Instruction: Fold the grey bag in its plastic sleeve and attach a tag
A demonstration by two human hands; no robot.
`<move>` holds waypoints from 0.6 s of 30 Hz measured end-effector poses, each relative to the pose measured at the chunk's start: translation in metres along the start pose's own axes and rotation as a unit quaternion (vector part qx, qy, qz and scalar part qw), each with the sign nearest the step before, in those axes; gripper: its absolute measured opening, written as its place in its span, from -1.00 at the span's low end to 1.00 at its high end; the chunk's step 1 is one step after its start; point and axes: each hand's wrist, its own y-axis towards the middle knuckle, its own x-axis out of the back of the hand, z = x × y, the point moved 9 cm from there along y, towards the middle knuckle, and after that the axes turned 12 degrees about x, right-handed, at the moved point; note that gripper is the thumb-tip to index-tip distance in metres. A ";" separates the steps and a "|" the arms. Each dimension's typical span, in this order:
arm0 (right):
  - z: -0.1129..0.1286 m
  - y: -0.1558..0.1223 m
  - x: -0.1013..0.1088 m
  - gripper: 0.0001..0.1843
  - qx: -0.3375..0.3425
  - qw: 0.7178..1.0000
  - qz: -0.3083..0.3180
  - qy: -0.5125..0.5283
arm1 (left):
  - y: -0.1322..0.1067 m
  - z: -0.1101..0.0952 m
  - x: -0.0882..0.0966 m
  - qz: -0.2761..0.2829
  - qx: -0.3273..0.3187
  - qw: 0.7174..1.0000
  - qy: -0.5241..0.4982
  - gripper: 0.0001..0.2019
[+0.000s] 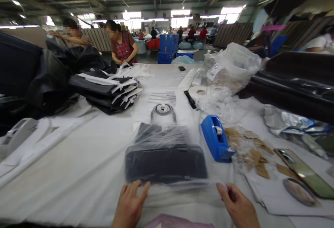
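Note:
In front of me lies a dark handbag [167, 163] inside a clear plastic bag [169, 139], with its grey handle [174, 115] pointing away from me. My left hand [131, 203] rests at the near left edge of the plastic, fingers stretched forward and thumb apart. At the near right corner, the thumb and curled fingers of my right hand [237, 202] pinch the plastic edge. A blue tape dispenser [215, 141] stands just right of the wrapped handbag.
Black bag pieces [104, 90] are piled at the left. On the right are brown paper pieces [258, 158], a phone [308, 174], an oval mirror-like object [299, 191] and crumpled plastic [235, 64]. Two people [124, 47] work across the table [65, 162].

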 end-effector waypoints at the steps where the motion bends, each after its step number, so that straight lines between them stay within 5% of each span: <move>1: 0.004 -0.001 0.001 -0.46 0.011 1.000 -0.004 0.011 | 0.007 -0.013 -0.001 0.019 -0.020 0.999 -0.031 -0.71; 3: -0.003 -0.010 0.003 -0.50 0.016 0.999 -0.015 0.026 | 0.010 -0.024 0.002 0.026 -0.036 0.995 -0.086 -0.78; 9: -0.061 -0.047 -0.007 -0.63 0.005 1.000 -0.003 -0.006 | -0.016 -0.017 0.019 0.020 -0.066 0.989 -0.130 -0.83; 13: -0.028 -0.041 0.005 -0.57 0.165 0.981 -0.059 -0.088 | 0.033 -0.033 0.028 0.068 -0.024 0.966 -0.247 -0.88; 16: -0.005 -0.047 0.011 -0.62 0.303 0.930 -0.115 -0.175 | 0.079 -0.080 0.015 0.099 -0.110 0.966 -0.210 -0.65; 18: -0.009 -0.056 0.007 -0.65 0.358 0.901 -0.121 -0.214 | 0.092 -0.110 -0.012 0.127 -0.178 0.966 -0.139 -0.46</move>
